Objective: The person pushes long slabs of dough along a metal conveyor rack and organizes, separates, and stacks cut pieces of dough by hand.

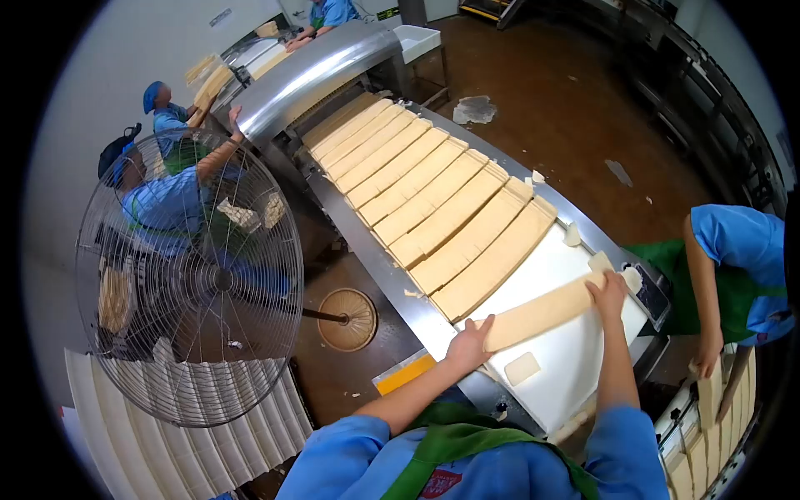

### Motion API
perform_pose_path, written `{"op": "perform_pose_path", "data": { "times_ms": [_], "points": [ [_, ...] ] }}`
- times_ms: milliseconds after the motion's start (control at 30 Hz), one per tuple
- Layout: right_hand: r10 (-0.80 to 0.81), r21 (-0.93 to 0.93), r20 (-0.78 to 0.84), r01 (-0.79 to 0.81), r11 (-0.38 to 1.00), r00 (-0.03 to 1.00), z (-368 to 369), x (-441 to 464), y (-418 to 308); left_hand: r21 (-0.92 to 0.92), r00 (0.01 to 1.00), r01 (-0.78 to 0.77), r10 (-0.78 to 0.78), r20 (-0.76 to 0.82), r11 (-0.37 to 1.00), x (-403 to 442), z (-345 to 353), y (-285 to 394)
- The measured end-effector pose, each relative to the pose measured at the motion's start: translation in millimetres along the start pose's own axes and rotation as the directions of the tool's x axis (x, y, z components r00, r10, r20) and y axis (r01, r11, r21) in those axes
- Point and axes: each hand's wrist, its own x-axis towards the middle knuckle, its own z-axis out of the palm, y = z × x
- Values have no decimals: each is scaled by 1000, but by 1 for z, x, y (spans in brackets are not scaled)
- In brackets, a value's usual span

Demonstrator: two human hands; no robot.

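A long pale-yellow strip (542, 313), like a band of dough sheet, lies crosswise over the white belt (575, 358) close to my body. My left hand (471, 344) grips its left end, thumb on the near side. At the other end, my right hand (610, 296) holds the strip with its fingers over the edge. Just beyond it, a row of similar strips (450, 200) lies side by side along the belt. A small square piece (522, 368) of the same material rests on the belt nearer to me.
A large wire-cage fan (223, 279) stands left of the conveyor. At the far end, the belt meets a curved metal hood (321, 71). Scraps (572, 235) lie on the right rail. A co-worker (733, 275) handles strips at right; other people work at the far left.
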Motion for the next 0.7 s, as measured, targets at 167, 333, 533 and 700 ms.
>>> {"op": "perform_pose_path", "data": {
  "times_ms": [167, 333, 533, 700],
  "points": [
    [471, 417, 55, -449, 791, 881, -38, -147, 51, 301, 970, -227, 186, 158, 926, 13, 8, 9],
    [376, 339, 236, -438, 832, 896, -90, -241, -3, 415, 977, -204, 158, 142, 887, 30, 16, 42],
    [542, 250, -54, -514, 821, 839, -133, -288, 55, 372, 945, -315, 323, 43, 873, -12, 32, 141],
    [615, 282, -139, -565, 776, 776, -217, -370, 133, 190, 873, -482, 486, 29, 855, -70, 82, 240]
  ]
}}
